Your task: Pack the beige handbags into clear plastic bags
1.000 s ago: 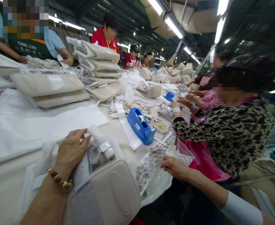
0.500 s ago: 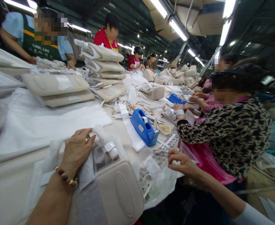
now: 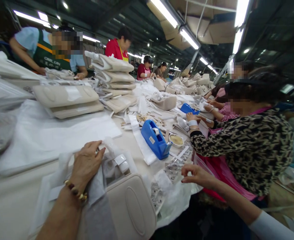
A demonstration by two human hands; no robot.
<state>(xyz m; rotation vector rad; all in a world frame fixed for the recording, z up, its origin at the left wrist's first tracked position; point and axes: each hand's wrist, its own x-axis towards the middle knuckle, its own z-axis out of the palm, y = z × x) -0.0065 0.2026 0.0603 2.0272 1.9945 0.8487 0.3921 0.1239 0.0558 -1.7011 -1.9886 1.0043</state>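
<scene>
A beige handbag (image 3: 134,203) with an oval stitched outline lies in front of me, partly under clear film. White padding and plastic wrap its handle (image 3: 113,165). My left hand (image 3: 88,163), wearing a beaded bracelet, bends over this wrapped part with its fingers closed on it; the fingertips are partly hidden. My right hand (image 3: 198,175) hovers at the table's edge, above a translucent plastic sheet (image 3: 178,200). Its fingers are curled toward the thumb in a pinch; whatever they hold, if anything, is too small to make out. Beyond stands a blue tape dispenser (image 3: 153,141).
Stacked beige bags (image 3: 111,78) and flat beige pieces (image 3: 69,95) stand at the back left, behind white sheets (image 3: 61,126). A small round dish (image 3: 176,140) sits beside the dispenser. A co-worker in a patterned top (image 3: 242,146) sits close on the right; others work around the table.
The view has shifted slightly, so the table and bags appear a little lower and further right. Both hands keep nearly the same pose over the same things.
</scene>
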